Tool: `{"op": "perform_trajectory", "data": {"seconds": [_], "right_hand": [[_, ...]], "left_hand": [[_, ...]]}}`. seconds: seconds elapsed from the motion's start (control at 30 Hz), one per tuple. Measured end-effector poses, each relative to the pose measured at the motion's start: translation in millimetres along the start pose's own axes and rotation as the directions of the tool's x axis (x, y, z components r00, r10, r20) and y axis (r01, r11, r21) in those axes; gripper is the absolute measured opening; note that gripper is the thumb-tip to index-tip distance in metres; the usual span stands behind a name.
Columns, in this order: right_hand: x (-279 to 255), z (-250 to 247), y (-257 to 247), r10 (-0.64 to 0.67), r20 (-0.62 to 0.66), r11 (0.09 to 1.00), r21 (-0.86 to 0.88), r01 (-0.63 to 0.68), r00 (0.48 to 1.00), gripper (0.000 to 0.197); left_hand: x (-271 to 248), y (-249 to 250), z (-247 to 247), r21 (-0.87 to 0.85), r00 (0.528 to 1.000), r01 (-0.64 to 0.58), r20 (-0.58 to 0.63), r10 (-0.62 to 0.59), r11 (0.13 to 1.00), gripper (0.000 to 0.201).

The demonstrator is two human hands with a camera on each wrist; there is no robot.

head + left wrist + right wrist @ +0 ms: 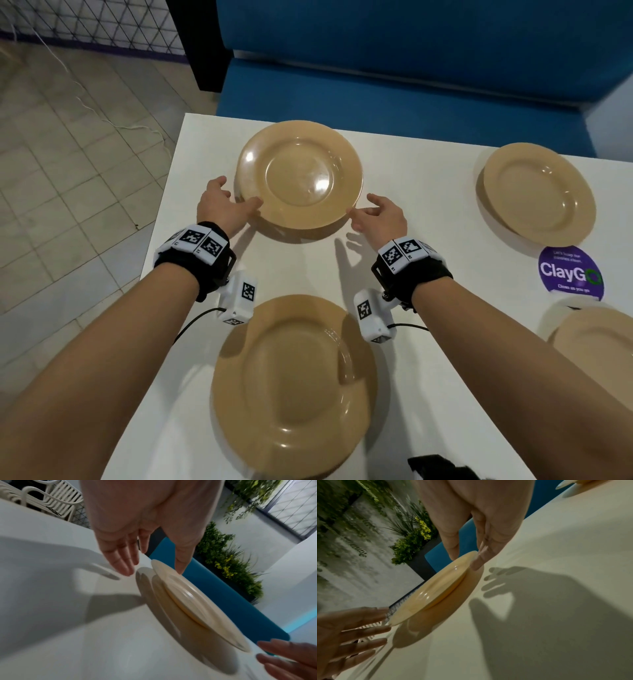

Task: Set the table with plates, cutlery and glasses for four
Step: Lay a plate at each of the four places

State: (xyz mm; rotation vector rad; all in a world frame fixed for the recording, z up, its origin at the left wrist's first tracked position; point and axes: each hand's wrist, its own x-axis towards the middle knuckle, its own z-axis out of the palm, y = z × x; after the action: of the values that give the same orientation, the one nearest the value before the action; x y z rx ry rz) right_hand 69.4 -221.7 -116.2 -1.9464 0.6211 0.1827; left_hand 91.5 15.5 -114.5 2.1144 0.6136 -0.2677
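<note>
Four tan plates lie on the white table [428, 212]. The far-left plate [299, 174] sits between my hands. My left hand [233, 202] is at its near-left rim: the thumb tip touches the rim, and the straight fingers stay off the plate [197, 601] over the table in the left wrist view. My right hand [366, 212] is at the near-right rim. There the thumb and straight fingertips [476, 563] just touch the edge of the plate [428, 595]. The other plates are near me [294, 387], far right [537, 195] and near right [596, 342]. No cutlery or glasses are in view.
A purple round sticker [570, 272] is on the table between the two right plates. A blue bench [376, 85] runs along the far side. The table's left edge drops to a tiled floor [68, 154]. A black object [435, 467] pokes in at the bottom edge.
</note>
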Motion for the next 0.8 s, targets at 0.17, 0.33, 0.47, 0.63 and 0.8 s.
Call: {"op": "perform_trajectory", "data": {"seconds": [0.17, 0.33, 0.47, 0.63, 0.8], "right_hand": [[-40, -10, 15, -0.004, 0.278, 0.991, -0.128, 0.041, 0.960, 0.039], [-79, -25, 34, -0.009, 0.367, 0.978, -0.191, 0.085, 0.930, 0.026], [-109, -31, 51, -0.024, 0.391, 0.908, -0.377, 0.184, 0.920, 0.033], [-131, -31, 69, -0.044, 0.340, 0.826, -0.516, 0.226, 0.940, 0.042], [-145, -33, 79, -0.085, 0.280, 0.831, -0.509, 0.223, 0.956, 0.033]], "left_hand": [[-54, -17, -20, 0.166, 0.982, -0.053, 0.189, 0.021, 0.985, 0.081], [-104, -47, -33, 0.329, 0.947, -0.137, 0.320, 0.026, 0.934, 0.066], [-134, -71, -30, 0.387, 0.951, -0.147, 0.308, 0.022, 0.910, 0.058], [-157, -91, -26, 0.407, 0.975, -0.143, 0.214, 0.058, 0.902, 0.049], [-171, -102, -27, 0.360, 0.987, -0.114, 0.147, 0.064, 0.926, 0.045]]}}
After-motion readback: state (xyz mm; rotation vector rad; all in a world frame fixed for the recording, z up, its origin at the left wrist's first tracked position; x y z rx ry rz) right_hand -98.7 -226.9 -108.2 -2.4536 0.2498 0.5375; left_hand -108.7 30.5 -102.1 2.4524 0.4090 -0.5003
